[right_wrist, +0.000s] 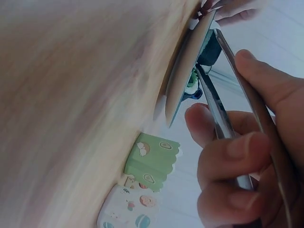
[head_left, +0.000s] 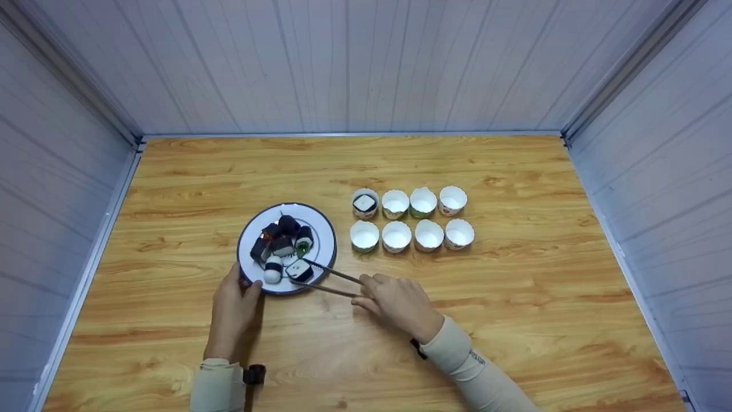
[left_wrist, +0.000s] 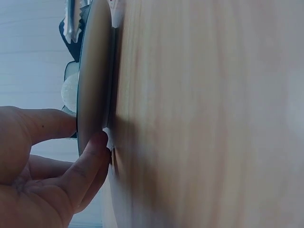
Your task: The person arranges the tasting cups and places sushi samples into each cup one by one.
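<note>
My left hand [head_left: 233, 304] pinches the near left rim of a white plate with a blue edge [head_left: 323, 236], thumb on top and fingers underneath in the left wrist view. My right hand [head_left: 400, 303] grips metal tongs [right_wrist: 240, 76], their arms spread apart. The tong tips lie on either side of a white-topped, black-sided sushi piece [head_left: 299, 270] at the plate's near right; whether both touch it, I cannot tell. Left of it lies a white roll with a black band [head_left: 273, 270]. Several dark-wrapped sushi pieces [head_left: 282, 246] crowd the plate's middle.
Right of the plate, several paper baking cups [head_left: 396, 237] stand in two rows on the wooden table [head_left: 514, 297]. The far left cup [head_left: 365, 213] holds a white-topped sushi piece [head_left: 365, 202]. Pale panel walls [head_left: 343, 68] enclose the table's back and sides.
</note>
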### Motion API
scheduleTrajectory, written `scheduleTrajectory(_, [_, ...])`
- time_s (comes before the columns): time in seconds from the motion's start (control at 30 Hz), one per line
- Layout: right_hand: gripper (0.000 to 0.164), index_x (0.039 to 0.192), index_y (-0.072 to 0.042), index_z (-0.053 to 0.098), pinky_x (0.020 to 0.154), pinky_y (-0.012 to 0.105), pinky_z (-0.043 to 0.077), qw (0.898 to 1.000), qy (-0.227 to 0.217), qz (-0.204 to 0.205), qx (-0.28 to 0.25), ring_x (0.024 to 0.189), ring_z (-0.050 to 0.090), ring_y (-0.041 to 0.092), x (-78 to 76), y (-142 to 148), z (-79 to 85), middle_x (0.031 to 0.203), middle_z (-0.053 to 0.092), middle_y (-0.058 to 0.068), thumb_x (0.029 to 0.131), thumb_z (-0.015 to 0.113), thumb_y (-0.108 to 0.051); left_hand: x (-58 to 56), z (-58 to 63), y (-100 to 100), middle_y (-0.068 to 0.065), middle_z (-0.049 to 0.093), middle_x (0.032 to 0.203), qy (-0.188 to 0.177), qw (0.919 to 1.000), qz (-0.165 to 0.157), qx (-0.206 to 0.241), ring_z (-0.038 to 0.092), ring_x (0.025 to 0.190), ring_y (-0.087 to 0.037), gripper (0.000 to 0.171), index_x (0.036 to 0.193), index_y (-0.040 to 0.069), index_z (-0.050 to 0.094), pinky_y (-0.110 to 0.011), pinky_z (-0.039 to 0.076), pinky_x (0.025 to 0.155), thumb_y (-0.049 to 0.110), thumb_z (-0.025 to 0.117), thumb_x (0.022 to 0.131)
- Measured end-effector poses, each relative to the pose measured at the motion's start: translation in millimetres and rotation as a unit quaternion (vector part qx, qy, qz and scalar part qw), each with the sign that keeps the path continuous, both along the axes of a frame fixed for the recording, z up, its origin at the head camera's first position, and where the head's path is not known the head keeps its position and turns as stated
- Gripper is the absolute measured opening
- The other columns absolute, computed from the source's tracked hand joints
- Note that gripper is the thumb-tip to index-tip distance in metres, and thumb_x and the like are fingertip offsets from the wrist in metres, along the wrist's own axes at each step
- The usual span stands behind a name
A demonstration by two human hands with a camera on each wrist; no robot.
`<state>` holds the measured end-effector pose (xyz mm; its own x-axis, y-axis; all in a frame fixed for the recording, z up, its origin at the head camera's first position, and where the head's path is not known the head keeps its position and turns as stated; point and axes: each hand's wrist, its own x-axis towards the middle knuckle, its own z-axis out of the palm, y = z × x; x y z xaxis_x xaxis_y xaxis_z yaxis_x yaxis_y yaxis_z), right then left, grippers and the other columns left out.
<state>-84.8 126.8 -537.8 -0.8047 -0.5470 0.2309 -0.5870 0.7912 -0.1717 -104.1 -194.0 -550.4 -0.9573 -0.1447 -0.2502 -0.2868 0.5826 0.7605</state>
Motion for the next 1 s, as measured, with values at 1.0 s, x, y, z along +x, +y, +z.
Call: scheduleTrajectory(1.0, [0.043, 0.118, -0.009, 0.069, 0.039, 0.035, 0.041, 0.987, 0.041, -0.146, -0.048, 0.052, 0.048, 0.018, -32.5, 90.5, 39.1, 0.073, 0.06, 0.002, 0.093, 0.069, -0.044, -2.1, 1.3, 0.3, -0.027, 0.033, 0.154, -0.03, 0.9996, 0.002, 0.001, 0.032, 0.143, -0.037, 0.066, 0.157, -0.002, 0.018, -0.05, 0.031, 0.115, 0.009, 0.053, 0.103])
